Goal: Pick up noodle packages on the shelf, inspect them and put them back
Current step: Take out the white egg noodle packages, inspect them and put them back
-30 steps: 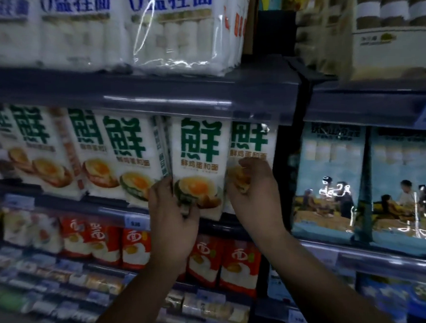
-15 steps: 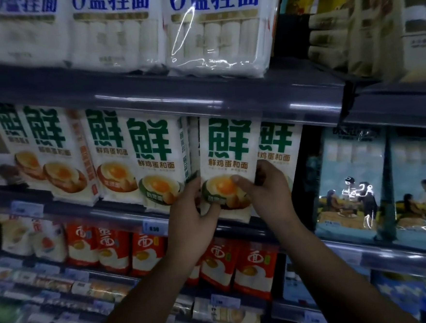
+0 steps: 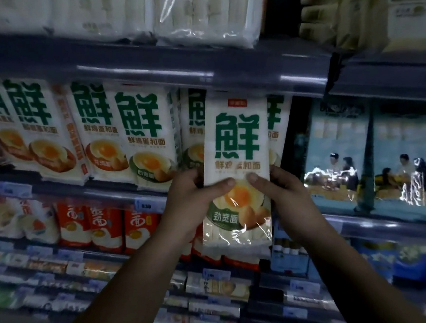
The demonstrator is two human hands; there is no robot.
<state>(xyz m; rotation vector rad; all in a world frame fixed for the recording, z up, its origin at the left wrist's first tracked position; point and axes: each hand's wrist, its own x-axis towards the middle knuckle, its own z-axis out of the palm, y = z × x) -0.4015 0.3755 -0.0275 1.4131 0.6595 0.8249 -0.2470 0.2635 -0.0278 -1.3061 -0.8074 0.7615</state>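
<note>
A tall white noodle package (image 3: pixel 236 144) with a big green character and an egg picture is held upright in front of the middle shelf (image 3: pixel 83 190). My left hand (image 3: pixel 192 203) grips its left edge, thumb across the front. My right hand (image 3: pixel 285 199) grips its right edge, thumb on the egg picture. More packages of the same kind (image 3: pixel 139 138) stand in a row on the shelf behind and to the left; one (image 3: pixel 278 121) shows just behind the held one.
Clear bags of white noodle bundles (image 3: pixel 204 18) lie on the shelf above. Light blue packages (image 3: pixel 339 150) stand to the right, red packages (image 3: pixel 105 224) on the shelf below. Price tags (image 3: pixel 147 205) line the shelf edges.
Both hands have drawn the package out of the row toward me and lowered it, so it now hangs in front of the shelf edge. The camera has moved closer.
</note>
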